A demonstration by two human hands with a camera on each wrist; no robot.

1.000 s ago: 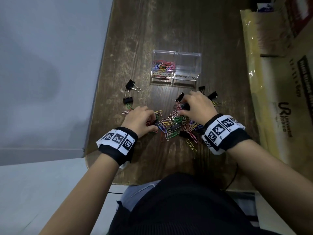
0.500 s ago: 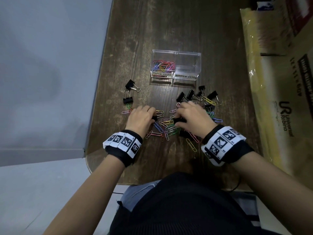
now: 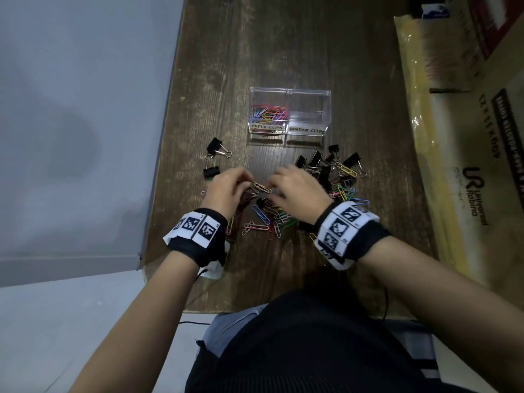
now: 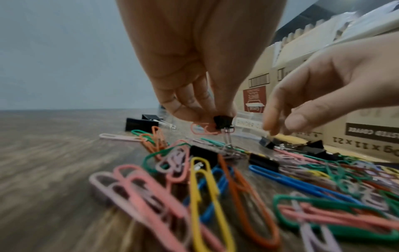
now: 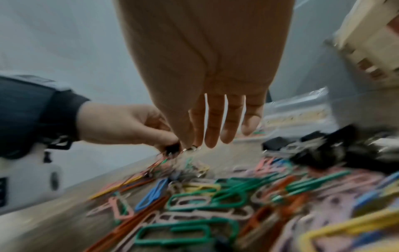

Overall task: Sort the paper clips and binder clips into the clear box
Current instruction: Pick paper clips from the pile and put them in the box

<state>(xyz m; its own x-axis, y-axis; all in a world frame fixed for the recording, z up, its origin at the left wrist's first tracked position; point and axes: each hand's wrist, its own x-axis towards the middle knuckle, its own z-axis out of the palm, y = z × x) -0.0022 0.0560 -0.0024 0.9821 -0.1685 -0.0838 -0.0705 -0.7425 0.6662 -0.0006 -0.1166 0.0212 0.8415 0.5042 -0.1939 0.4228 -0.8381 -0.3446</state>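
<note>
My left hand (image 3: 249, 180) pinches a small black binder clip (image 4: 223, 121) just above the pile; a pink paper clip (image 4: 202, 130) and other clips hang tangled on it. Close beside it on the right, my right hand (image 3: 276, 180) has its fingers (image 5: 215, 127) straight and grips nothing. Coloured paper clips (image 3: 272, 219) lie mixed under both hands. Black binder clips (image 3: 326, 165) cluster to the right, and two more (image 3: 212, 158) lie to the left. Behind them stands the clear box (image 3: 289, 90): its PAPER CLIPS side holds coloured clips (image 3: 268, 113), and no clips show in its BINDER CLIPS side (image 3: 309, 114).
Large cardboard boxes (image 3: 467, 137) line the right side of the dark wooden table (image 3: 255, 52). The table's left edge (image 3: 166, 137) drops off next to a grey wall. Its front edge (image 3: 249, 309) is at my body.
Both hands rose off the pile and came together at its far middle. The left hand now holds up a binder clip with paper clips caught on it. The right hand moved left, uncovering binder clips.
</note>
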